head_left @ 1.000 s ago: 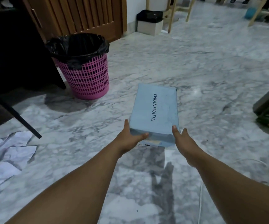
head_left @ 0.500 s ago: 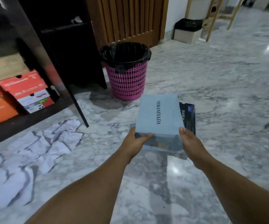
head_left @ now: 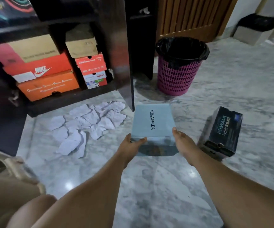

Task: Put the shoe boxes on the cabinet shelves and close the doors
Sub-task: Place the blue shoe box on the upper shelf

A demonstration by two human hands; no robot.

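Blue box: a pale blue shoe box (head_left: pixel 152 124) with "VERANEVADA" printed along the lid, held above the marble floor (head_left: pixel 165 186) in front of the open cabinet (head_left: pixel 77 96). Its near end is in shadow, and whatever is printed there is too dim to read.
Left hand: the left hand (head_left: pixel 131 147) grasps the box's near left corner, thumb over the lid edge; the other fingers are tucked under the box and out of sight.
Right hand: the right hand (head_left: pixel 182 143) grasps the near right corner, thumb along the lid's edge; its fingers are likewise hidden beneath.
Dark box: a black shoe box (head_left: pixel 221 132) sits on the floor just to the right of the held box, apart from it. "WALK hyper" can be read on its lid; the rest is blurred.
Cabinet: the bottom shelf holds two stacks of boxes, an orange box (head_left: pixel 49 86) under a red Nike box (head_left: pixel 39 69) under a brown one on the left, smaller boxes to the right. The small print is unreadable. The upper shelf is cut off by the frame.
Door: the right cabinet door (head_left: pixel 123 63) stands open, edge toward the viewer.
Paper: crumpled white sheets (head_left: pixel 87 124) lie on the floor before the cabinet.
Bin: a pink basket (head_left: pixel 175 74) lined with a black bag stands right of the cabinet.
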